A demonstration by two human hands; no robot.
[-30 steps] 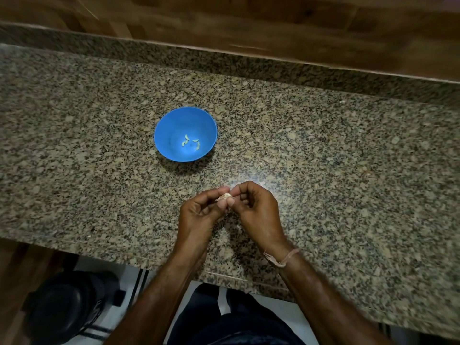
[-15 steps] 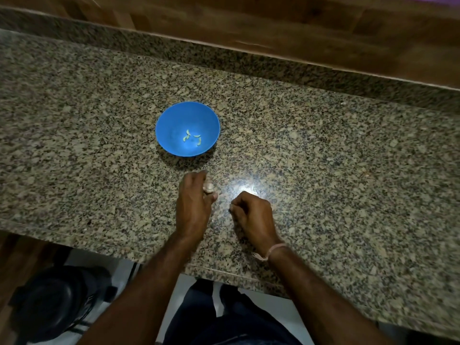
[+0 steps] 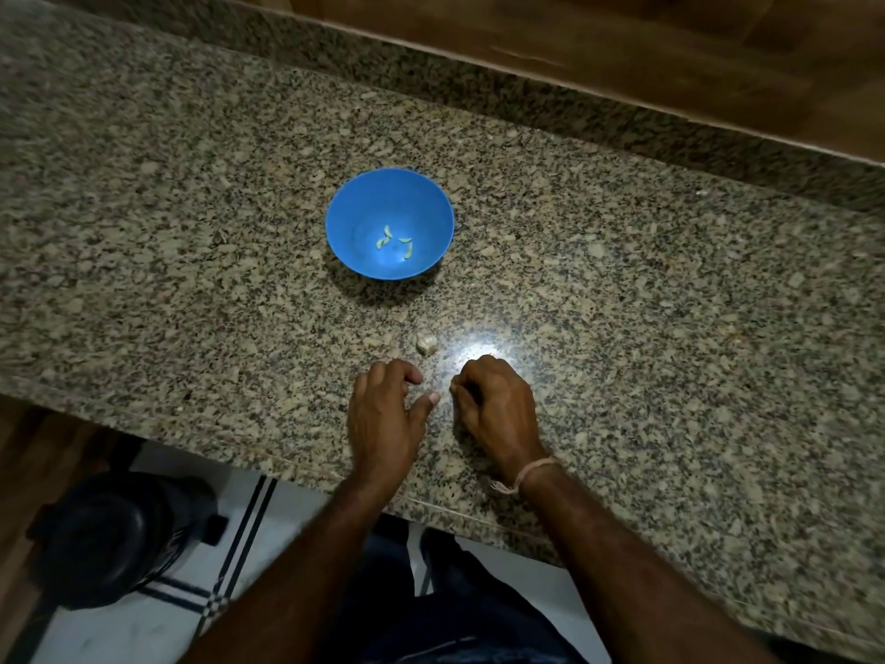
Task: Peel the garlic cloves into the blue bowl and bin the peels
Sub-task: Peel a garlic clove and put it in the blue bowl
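Garlic clove (image 3: 426, 346), a small pale whitish lump, lay in the head view on the speckled grey-and-beige granite desk (image 3: 670, 328), beside a bright spot of glare on the stone. It sat between the round blue plastic bowl (image 3: 345, 218) and the left hand (image 3: 383, 416), near that hand's fingertips but touching nothing other than the desk.

The bowl stood upright farther back, apart from the clove. It held a few small pale yellow-green garlic pieces (image 3: 384, 242) scattered near its bottom.

The left hand rested palm down near the desk's front edge. Its fingers (image 3: 407, 371) were loosely curled and held nothing, and the thumb stretched out toward the right hand (image 3: 498, 407). That hand rested just beside it, knuckles up, its fingers (image 3: 462, 388) curled tightly under toward the palm. Whether they pinched a peel or anything else could not be told. A thin pale thread band (image 3: 534, 472) circled the right wrist.

Behind the desk ran a brown wooden surface (image 3: 622, 50). Below the front edge, a round black container (image 3: 110, 534) stood on a white floor (image 3: 119, 635) marked with dark stripes, and dark blue clothing (image 3: 431, 615) showed between the forearms.
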